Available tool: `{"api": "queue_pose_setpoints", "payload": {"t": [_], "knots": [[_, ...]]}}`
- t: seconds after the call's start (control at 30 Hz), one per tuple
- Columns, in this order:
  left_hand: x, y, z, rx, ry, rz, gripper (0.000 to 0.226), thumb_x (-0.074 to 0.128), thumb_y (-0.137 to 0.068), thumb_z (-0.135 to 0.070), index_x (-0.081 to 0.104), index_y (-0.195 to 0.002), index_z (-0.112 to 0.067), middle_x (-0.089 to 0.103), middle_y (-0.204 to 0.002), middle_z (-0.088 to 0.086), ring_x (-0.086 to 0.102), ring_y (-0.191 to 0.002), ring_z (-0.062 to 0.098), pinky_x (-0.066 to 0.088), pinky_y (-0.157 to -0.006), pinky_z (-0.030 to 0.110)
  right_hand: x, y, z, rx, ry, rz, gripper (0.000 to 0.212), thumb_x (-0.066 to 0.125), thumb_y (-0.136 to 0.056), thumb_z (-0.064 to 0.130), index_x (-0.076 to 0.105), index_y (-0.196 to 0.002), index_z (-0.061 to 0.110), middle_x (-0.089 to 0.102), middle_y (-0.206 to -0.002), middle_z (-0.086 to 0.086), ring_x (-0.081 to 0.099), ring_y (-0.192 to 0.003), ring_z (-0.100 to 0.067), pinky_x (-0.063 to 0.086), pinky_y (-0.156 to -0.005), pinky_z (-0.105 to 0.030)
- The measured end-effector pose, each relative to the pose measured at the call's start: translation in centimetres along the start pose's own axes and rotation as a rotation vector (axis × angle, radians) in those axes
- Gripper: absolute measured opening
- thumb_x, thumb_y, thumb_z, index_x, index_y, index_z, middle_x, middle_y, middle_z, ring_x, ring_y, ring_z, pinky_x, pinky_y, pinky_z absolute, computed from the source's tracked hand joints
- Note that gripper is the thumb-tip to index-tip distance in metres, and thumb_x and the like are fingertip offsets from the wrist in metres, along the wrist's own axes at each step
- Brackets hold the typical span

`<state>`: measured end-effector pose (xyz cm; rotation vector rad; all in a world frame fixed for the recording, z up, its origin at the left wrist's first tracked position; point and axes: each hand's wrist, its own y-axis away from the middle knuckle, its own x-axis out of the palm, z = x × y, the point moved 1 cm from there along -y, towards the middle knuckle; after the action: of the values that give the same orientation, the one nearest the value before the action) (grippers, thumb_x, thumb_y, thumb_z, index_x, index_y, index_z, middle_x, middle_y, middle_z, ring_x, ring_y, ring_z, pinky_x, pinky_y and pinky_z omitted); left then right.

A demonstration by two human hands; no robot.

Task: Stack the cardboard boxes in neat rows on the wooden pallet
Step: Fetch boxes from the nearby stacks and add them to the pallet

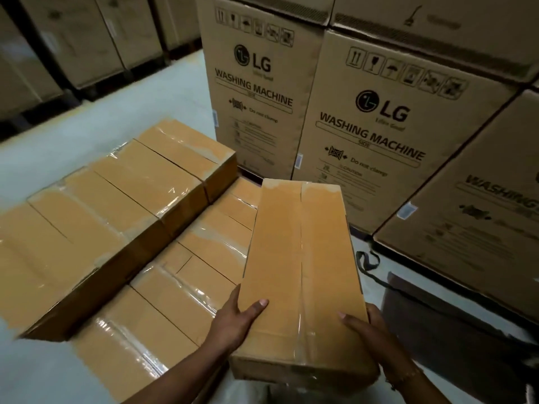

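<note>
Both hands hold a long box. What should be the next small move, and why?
Probably lower the box down next to the lower row of boxes, snug against its right side. The left hand and the right hand hold it raised there, and the upper row sits further left.

Both forearms reach forward from bottom edge, converging. Left hand (234, 319) grips left side of long cardboard box (300, 258), thumb flat on top face. Right hand (372, 330) grips right side, thumb likewise on top; other fingers hidden.
</note>
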<state>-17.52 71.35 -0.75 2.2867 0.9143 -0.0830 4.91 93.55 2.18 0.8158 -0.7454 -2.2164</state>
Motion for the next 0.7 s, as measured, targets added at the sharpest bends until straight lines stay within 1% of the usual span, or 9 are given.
{"api": "queue_pose_setpoints", "payload": {"t": [0.1, 0.23, 0.33, 0.4, 0.43, 0.5, 0.57, 0.63, 0.7], "knots": [[1.2, -2.5, -2.1, -0.011, 0.034, -0.054, 0.110, 0.063, -0.057, -0.093, 0.041, -0.152, -0.042, 0.068, -0.128, -0.019, 0.067, -0.110, 0.006, 0.054, -0.100, 0.035, -2.0, -4.2, 3.0, -0.018, 0.026, 0.016, 0.044, 0.075, -0.089, 0.035, 0.050, -0.123, 0.022, 0.062, -0.117, -0.004, 0.062, -0.102, -0.027, 0.056, -0.084, -0.047], [3.6, -6.1, -4.0, -0.037, 0.100, -0.123, 0.109, 0.063, -0.056, -0.096, 0.039, -0.150, -0.048, 0.071, -0.123, -0.020, 0.069, -0.107, 0.006, 0.055, -0.099, 0.036, -4.1, -10.2, 7.7, -0.036, 0.066, 0.032, 0.046, 0.077, -0.085, 0.044, 0.050, -0.111, 0.017, 0.065, -0.109, -0.008, 0.065, -0.095, -0.029, 0.054, -0.076, -0.041], [6.4, -9.6, -5.8, -0.067, 0.147, -0.185, 0.108, 0.063, -0.057, -0.091, 0.038, -0.152, -0.047, 0.072, -0.118, -0.016, 0.069, -0.105, 0.009, 0.055, -0.095, 0.032, -5.8, -15.8, 11.2, -0.066, 0.131, 0.082, 0.057, 0.079, -0.082, 0.049, 0.047, -0.117, 0.018, 0.061, -0.109, -0.003, 0.062, -0.093, -0.023, 0.051, -0.071, -0.036], [8.7, -12.1, -7.1, -0.098, 0.191, -0.224, 0.111, 0.064, -0.057, -0.088, 0.036, -0.154, -0.044, 0.072, -0.120, -0.012, 0.069, -0.104, 0.010, 0.055, -0.094, 0.032, -7.1, -19.5, 13.5, -0.101, 0.191, 0.112, 0.071, 0.082, -0.078, 0.053, 0.045, -0.129, 0.020, 0.060, -0.110, 0.000, 0.059, -0.092, -0.017, 0.046, -0.066, -0.031], [10.0, -13.6, -7.6, -0.116, 0.220, -0.244, 0.112, 0.066, -0.058, -0.087, 0.035, -0.155, -0.042, 0.071, -0.123, -0.010, 0.069, -0.106, 0.012, 0.055, -0.095, 0.034, -7.9, -21.4, 14.6, -0.128, 0.228, 0.136, 0.081, 0.085, -0.071, 0.059, 0.046, -0.132, 0.023, 0.061, -0.113, -0.001, 0.060, -0.094, -0.016, 0.047, -0.067, -0.030], [12.6, -16.4, -8.8, -0.151, 0.269, -0.285, 0.109, 0.072, -0.064, -0.080, 0.033, -0.156, -0.038, 0.069, -0.128, -0.009, 0.068, -0.109, 0.014, 0.055, -0.096, 0.035, -9.5, -25.7, 16.9, -0.170, 0.302, 0.165, 0.097, 0.080, -0.050, 0.076, 0.053, -0.130, 0.026, 0.066, -0.116, -0.001, 0.063, -0.098, -0.020, 0.052, -0.075, -0.034], [15.0, -19.0, -10.2, -0.198, 0.325, -0.336, 0.111, 0.075, -0.063, -0.077, 0.032, -0.156, -0.033, 0.068, -0.129, -0.008, 0.068, -0.110, 0.013, 0.055, -0.097, 0.036, -11.0, -29.9, 19.2, -0.197, 0.351, 0.240, 0.105, 0.078, -0.041, 0.082, 0.057, -0.129, 0.028, 0.069, -0.116, 0.000, 0.065, -0.102, -0.023, 0.056, -0.084, -0.041], [16.9, -21.3, -11.6, -0.239, 0.356, -0.359, 0.113, 0.075, -0.064, -0.074, 0.029, -0.156, -0.028, 0.065, -0.134, -0.006, 0.065, -0.114, 0.015, 0.052, -0.098, 0.034, -12.0, -33.8, 21.0, -0.210, 0.382, 0.309, 0.105, 0.081, -0.043, 0.081, 0.056, -0.131, 0.029, 0.069, -0.116, 0.001, 0.066, -0.103, -0.023, 0.058, -0.084, -0.045], [18.2, -23.4, -12.6, -0.281, 0.386, -0.372, 0.100, 0.081, -0.078, -0.056, 0.026, -0.156, -0.023, 0.062, -0.136, -0.005, 0.063, -0.116, 0.017, 0.048, -0.094, 0.029, -11.8, -36.5, 23.1, -0.223, 0.400, 0.366, 0.089, 0.086, -0.060, 0.068, 0.055, -0.132, 0.026, 0.068, -0.115, 0.001, 0.065, -0.100, -0.021, 0.055, -0.073, -0.036]]}}
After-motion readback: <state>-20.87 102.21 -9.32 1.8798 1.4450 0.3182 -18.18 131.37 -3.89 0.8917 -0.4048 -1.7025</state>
